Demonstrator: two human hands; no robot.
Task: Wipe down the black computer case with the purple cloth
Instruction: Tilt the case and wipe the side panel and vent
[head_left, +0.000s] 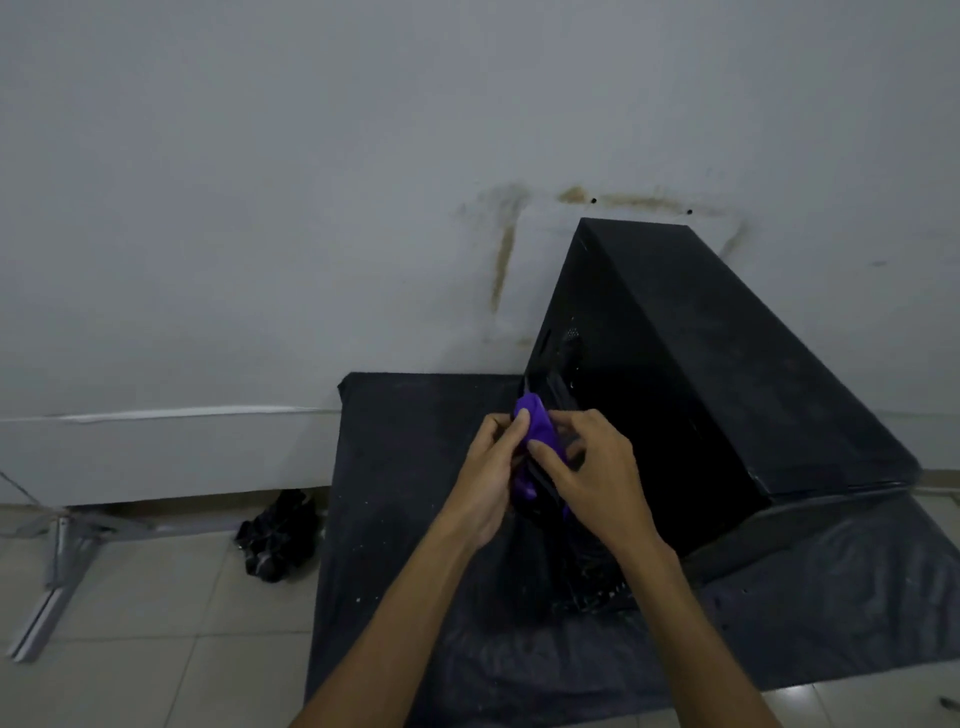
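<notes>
Wall (260, 208): pale and stained, it closes off the far side. Floor (156, 649): light tiles.

Sheet (415, 415): black, spread on the floor, with its far edge against the wall. Its left half lies open from the far-left corner to the near edge.

Case (727, 364): black, it stands on the sheet's far-right part, with its far end at the wall. Its near left edge faces the open half of the sheet.

Left hand (483, 478) and right hand (597, 467): both are at that near left edge. The left fingers are curled round the cloth (537, 426), and the right thumb and fingers pinch it. The cloth is purple and bunched between the hands, against the case edge.

Stand (62, 561): metal, on the floor well left of the sheet.

Rag (278, 535): dark and crumpled, just off the sheet's left edge.
</notes>
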